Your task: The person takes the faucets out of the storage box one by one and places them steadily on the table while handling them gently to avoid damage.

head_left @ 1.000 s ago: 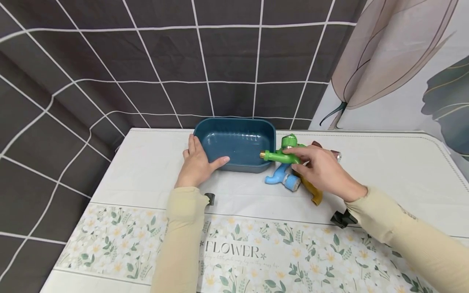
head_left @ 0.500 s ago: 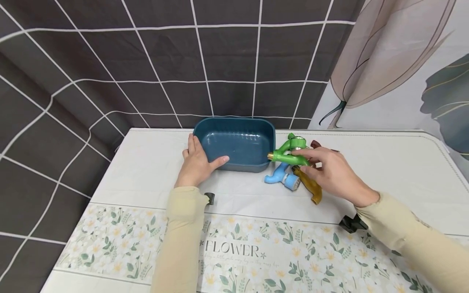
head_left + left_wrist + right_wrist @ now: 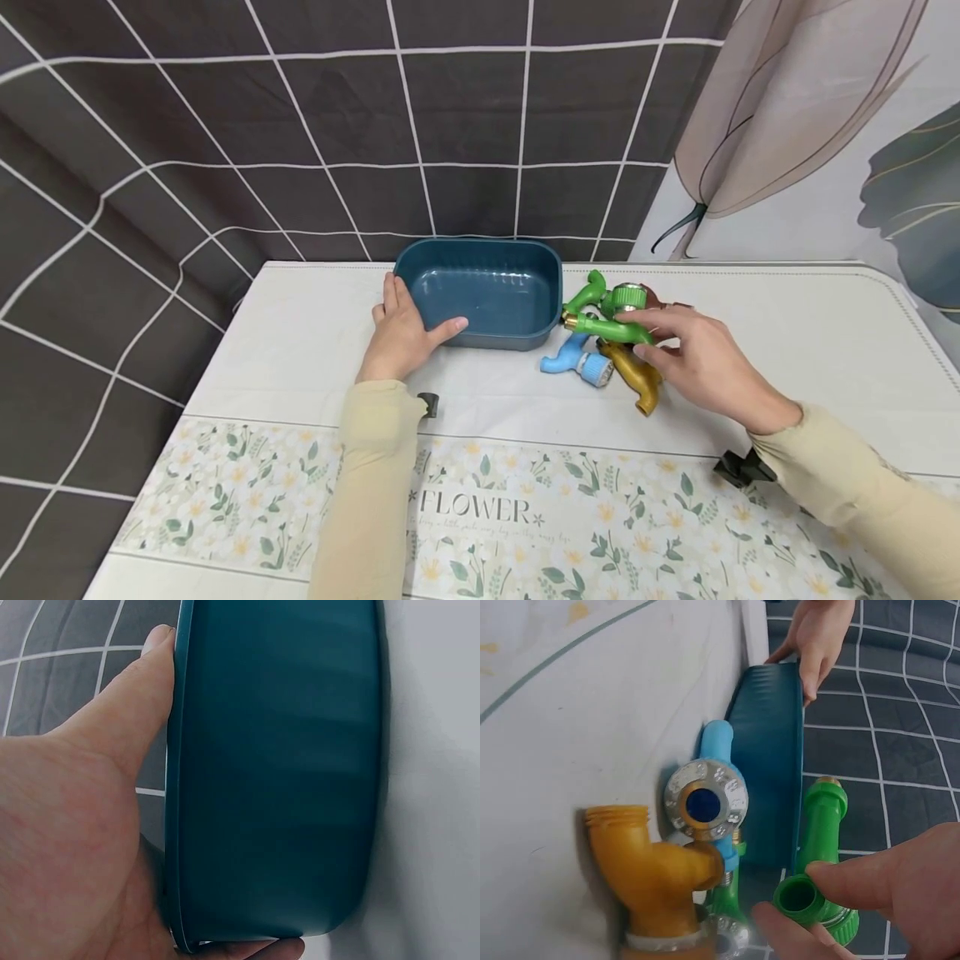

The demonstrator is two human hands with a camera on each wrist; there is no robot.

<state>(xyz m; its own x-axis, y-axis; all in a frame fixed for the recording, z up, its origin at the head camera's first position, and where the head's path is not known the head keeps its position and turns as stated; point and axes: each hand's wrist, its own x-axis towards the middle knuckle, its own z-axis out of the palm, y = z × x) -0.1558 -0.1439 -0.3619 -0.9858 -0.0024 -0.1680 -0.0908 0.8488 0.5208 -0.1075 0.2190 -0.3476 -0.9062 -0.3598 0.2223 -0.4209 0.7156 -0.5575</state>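
At the front left corner of a teal basin point(image 3: 480, 296), my left hand point(image 3: 401, 333) holds it, thumb over the rim point(image 3: 180, 787) and fingers along the outer end wall. My right hand point(image 3: 697, 354) pinches a green tap point(image 3: 611, 330) between thumb and fingers, its brass tip pointing toward the basin's right end. Another green tap point(image 3: 587, 292) lies just behind it on the table. Below the held tap are a blue tap point(image 3: 576, 360) and an ochre tap point(image 3: 633, 375). Partly hidden by my right hand is a reddish-brown tap point(image 3: 651, 297). The basin holds nothing.
A white cloth with a flowered band point(image 3: 495, 508) covers the table. Behind the basin rises a dark curtain with white grid lines point(image 3: 472, 125), and a leaf-patterned curtain point(image 3: 810, 125) hangs at the right. The taps lie close together beside the basin.
My right hand has drawn the green tap to the right, away from over the basin's edge, exposing more of the other green tap. The left hand and basin stay in place.
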